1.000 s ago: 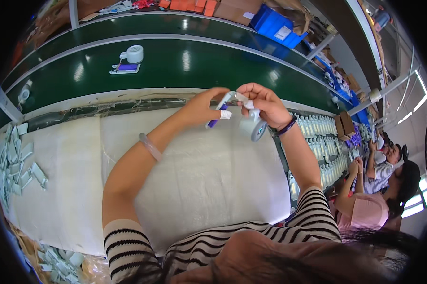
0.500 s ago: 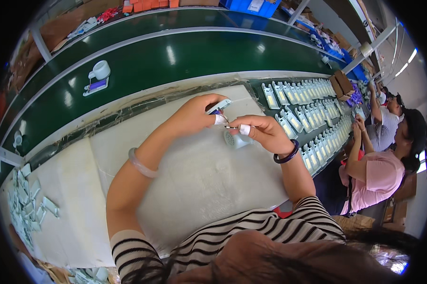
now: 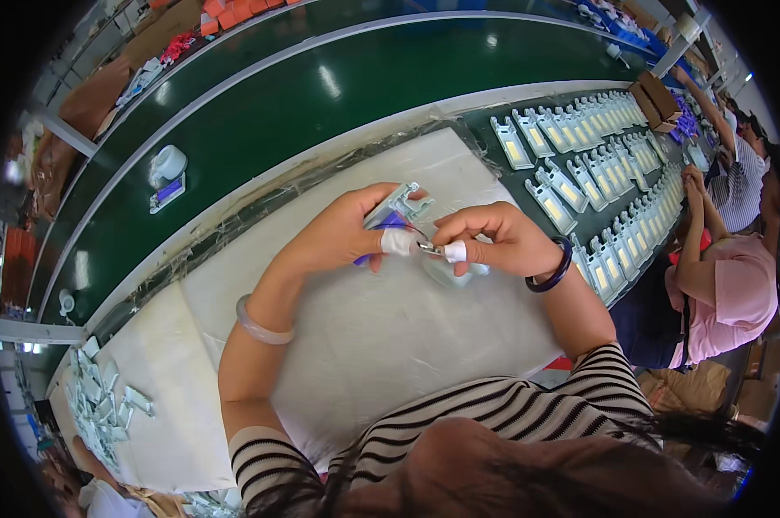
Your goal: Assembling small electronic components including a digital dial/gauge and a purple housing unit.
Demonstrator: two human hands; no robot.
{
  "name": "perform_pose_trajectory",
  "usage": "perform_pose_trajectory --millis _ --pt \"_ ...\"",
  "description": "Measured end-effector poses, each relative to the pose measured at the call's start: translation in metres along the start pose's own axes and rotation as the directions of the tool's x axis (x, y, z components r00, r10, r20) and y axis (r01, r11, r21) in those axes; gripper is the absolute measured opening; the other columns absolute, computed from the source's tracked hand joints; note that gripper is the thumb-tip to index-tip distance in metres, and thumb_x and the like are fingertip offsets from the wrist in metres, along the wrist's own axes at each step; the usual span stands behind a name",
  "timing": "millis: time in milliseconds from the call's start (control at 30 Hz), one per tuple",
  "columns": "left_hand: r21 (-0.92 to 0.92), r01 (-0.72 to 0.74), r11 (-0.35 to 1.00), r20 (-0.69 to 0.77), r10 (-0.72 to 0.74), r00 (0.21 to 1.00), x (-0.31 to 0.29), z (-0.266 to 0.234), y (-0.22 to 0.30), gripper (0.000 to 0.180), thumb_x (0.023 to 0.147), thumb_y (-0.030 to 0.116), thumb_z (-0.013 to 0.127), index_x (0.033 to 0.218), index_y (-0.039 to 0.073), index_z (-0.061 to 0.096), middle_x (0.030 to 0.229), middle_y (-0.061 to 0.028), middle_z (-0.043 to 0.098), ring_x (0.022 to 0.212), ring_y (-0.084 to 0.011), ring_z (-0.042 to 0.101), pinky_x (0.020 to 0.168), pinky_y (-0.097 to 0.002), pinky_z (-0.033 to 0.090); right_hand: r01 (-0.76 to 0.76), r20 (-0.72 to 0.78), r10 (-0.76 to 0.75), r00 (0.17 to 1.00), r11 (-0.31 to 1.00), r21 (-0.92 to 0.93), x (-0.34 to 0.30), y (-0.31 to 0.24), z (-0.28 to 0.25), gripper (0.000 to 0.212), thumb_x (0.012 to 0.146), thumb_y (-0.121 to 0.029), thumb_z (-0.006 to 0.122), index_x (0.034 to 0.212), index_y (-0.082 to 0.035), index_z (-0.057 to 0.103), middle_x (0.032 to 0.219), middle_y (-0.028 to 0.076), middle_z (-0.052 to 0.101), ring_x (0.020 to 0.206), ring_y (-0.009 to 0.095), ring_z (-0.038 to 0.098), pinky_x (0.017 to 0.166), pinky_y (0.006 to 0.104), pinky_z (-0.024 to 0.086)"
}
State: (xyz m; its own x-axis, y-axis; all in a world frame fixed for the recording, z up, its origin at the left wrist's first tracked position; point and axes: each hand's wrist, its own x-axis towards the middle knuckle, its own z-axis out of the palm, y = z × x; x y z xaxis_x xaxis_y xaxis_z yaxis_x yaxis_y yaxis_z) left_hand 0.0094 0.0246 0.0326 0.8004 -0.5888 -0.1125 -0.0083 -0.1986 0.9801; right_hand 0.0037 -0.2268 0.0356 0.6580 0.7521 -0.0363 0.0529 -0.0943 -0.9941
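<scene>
My left hand (image 3: 331,231) is closed around a pale green plastic housing (image 3: 414,198) with a purple part (image 3: 392,221) showing in it. Its thumb is wrapped in white tape. In my right hand (image 3: 504,242), a small shiny metal piece (image 3: 428,248) is pinched between thumb and fingers, close to my left thumb; its kind I cannot make out. White tape covers the right thumb too. A thin dark wire runs from the housing to this metal piece. Below my hands a pale round part (image 3: 449,274) lies on the covered table (image 3: 390,337), partly hidden by my right hand.
Rows of pale housings with yellowish panels (image 3: 615,181) stand on the right, near a cardboard box (image 3: 654,102). A green conveyor (image 3: 269,112) runs behind, carrying a unit with a round head (image 3: 168,164). Loose pale parts (image 3: 101,401) lie left. Co-workers sit at right.
The view has shifted, so the scene sits differently in it. My left hand has turned the housing, showing more of its purple part. My right hand still pinches the metal piece.
</scene>
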Motion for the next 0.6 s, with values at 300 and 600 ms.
perform_pose_trajectory --millis 300,600 --pt "-0.293 -0.182 0.939 -0.123 0.152 0.981 0.006 0.033 -0.013 0.036 0.1 0.031 0.044 0.123 0.005 0.052 0.084 -0.0063 0.059 0.06 -0.0097 0.054 0.051 -0.0238 0.047 0.017 -0.253 -0.23 0.94 0.771 -0.637 -0.013 -0.013 0.027 0.017 0.073 -0.002 0.063 0.087 -0.008 0.055 0.075 0.009 0.063 0.058 0.023 0.061 0.057 0.03 0.047" --pt "-0.326 -0.084 0.941 -0.272 -0.008 0.962 0.011 0.044 -0.023 0.031 0.097 0.022 0.043 0.119 0.002 0.052 0.081 -0.0074 0.058 0.056 -0.0092 0.052 0.046 -0.0252 0.045 -0.022 -0.193 -0.549 0.813 0.303 -0.953 -0.005 0.002 0.025 0.019 0.066 0.0 0.066 0.081 -0.007 0.058 0.065 0.005 0.058 0.053 0.023 0.052 0.051 0.0337 0.042"
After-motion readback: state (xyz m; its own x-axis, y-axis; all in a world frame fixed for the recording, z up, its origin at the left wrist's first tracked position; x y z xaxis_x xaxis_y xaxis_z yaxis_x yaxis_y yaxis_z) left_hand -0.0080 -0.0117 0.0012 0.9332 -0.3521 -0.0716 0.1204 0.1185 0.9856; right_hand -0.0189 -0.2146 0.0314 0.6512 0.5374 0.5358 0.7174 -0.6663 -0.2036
